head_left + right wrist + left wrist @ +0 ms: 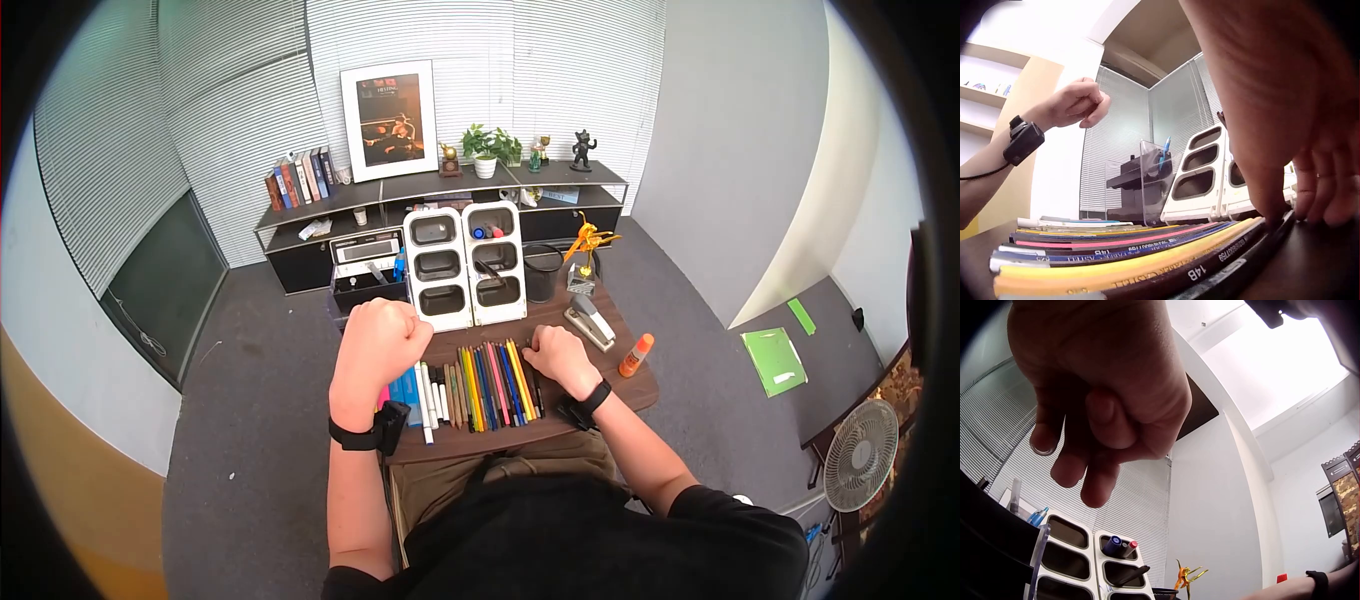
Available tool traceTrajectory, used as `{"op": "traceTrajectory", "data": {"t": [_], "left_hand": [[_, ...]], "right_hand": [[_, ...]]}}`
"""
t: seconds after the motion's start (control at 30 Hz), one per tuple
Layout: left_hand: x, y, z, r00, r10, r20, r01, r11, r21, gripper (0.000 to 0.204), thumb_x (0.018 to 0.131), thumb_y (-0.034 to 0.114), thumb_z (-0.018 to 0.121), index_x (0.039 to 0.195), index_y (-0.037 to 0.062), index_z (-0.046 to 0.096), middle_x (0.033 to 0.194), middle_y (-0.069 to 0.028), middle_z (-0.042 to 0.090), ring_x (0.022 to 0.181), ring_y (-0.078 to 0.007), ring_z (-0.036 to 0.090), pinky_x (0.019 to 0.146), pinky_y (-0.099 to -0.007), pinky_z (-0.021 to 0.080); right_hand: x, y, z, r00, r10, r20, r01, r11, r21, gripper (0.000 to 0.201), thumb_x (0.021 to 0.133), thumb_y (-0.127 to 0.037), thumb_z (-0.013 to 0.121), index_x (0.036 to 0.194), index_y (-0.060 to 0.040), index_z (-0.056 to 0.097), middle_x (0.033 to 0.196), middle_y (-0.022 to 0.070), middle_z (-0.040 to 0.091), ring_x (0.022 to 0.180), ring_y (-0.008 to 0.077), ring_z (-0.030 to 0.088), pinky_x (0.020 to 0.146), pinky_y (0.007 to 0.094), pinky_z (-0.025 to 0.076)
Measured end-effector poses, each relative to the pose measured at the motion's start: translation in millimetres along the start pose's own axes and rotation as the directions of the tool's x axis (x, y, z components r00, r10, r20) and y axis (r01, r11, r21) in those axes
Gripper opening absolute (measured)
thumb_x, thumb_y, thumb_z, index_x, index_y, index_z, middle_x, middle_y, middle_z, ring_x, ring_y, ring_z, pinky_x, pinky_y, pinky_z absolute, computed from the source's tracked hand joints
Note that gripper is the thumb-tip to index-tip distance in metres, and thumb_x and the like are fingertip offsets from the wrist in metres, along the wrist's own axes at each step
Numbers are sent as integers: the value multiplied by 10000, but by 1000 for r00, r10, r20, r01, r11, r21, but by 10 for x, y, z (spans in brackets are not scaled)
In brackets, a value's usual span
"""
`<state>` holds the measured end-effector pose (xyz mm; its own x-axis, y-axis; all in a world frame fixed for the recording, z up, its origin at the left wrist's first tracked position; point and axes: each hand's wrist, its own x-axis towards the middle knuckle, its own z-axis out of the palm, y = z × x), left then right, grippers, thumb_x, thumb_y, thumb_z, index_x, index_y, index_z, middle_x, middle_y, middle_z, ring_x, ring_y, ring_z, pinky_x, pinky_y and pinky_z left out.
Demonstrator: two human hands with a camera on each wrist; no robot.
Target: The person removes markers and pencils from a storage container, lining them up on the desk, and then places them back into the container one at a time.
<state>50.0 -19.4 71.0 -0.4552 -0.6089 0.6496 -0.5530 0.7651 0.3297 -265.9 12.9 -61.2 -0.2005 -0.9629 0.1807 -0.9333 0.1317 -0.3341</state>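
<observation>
My left hand (375,340) is raised over the left part of the desk, its fingers loosely curled with nothing in them; the left wrist view shows the thumb (1107,412) tucked inward. Low at the right end of a row of pencils (490,385), my right hand (560,358) pinches the far end of the outermost black pencil (1235,272) between thumb and fingers. Beside that pencil lies a dark one marked 14B. White and blue markers (430,400) continue the row on the left. A white organizer (467,265) with several compartments leans behind, holding a few pens (1115,545).
To the right stand a grey stapler (592,322), an orange glue stick (636,355) and a golden figurine (588,255). A black mesh cup (543,275) is beside the organizer, a black box (368,275) on its other side. Behind runs a low cabinet (300,235).
</observation>
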Motion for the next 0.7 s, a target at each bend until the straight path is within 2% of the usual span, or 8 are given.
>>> {"op": "traceTrajectory", "data": {"t": [0.23,0.33,0.4,0.43,0.5,0.53,0.6,0.7], "left_hand": [[-4,-4,-7,1000,-29,-4,29,1000,-3,303,848,137,673,614,-52,631,634,-258,609,605,-454,647,603,-497,547],[-7,23,-47,1000,-28,-12,28,1000,9,305,848,141,673,615,-51,631,640,-261,612,615,-455,653,616,-498,551],[-3,29,-58,999,-49,14,49,999,15,304,852,150,671,623,-49,643,648,-261,621,625,-454,660,629,-503,558],[-6,25,-50,999,-49,14,49,999,14,304,852,150,671,623,-49,643,648,-261,621,625,-454,660,629,-503,558],[-2,11,-33,1000,-30,6,30,999,29,303,855,156,668,631,-47,656,653,-257,630,629,-452,665,632,-503,563],[2,8,-30,1000,-29,5,29,999,30,303,855,156,668,631,-47,656,653,-257,630,629,-452,665,632,-503,563],[-2,8,-24,1000,-17,13,17,999,33,302,856,156,665,630,-43,664,660,-251,640,631,-448,668,636,-497,568],[2,33,-40,1000,-25,18,25,1000,17,301,854,151,667,625,-45,659,664,-247,642,631,-446,668,636,-490,568]], "right_hand": [[60,5,-76,1000,-25,12,23,990,136,265,879,-241,819,955,11,795,907,234,798,899,417,791,850,495,642],[79,-77,-321,992,-50,-120,74,975,208,241,880,-229,801,927,8,798,914,237,801,915,432,790,840,486,640],[97,-169,-535,957,-52,-286,150,931,332,208,888,-174,791,973,7,731,833,189,782,813,364,791,762,453,621],[60,-265,-703,957,-52,-286,150,932,331,208,888,-174,791,973,7,731,833,189,782,813,364,791,762,453,621],[5,-452,-1004,885,-42,-464,260,870,418,204,908,-111,774,1037,-8,656,748,137,726,704,264,755,670,398,585],[46,-444,-1030,769,-130,-626,423,838,346,201,922,-49,758,1071,-26,625,749,97,704,625,199,702,610,360,549],[48,-522,-1155,652,-162,-740,523,803,285,146,955,-2,743,1070,-16,656,853,63,732,668,90,677,578,284,528],[146,-496,-1041,611,-206,-764,580,773,256,202,960,-38,767,1141,-45,678,843,71,753,556,167,678,539,312,521]]}}
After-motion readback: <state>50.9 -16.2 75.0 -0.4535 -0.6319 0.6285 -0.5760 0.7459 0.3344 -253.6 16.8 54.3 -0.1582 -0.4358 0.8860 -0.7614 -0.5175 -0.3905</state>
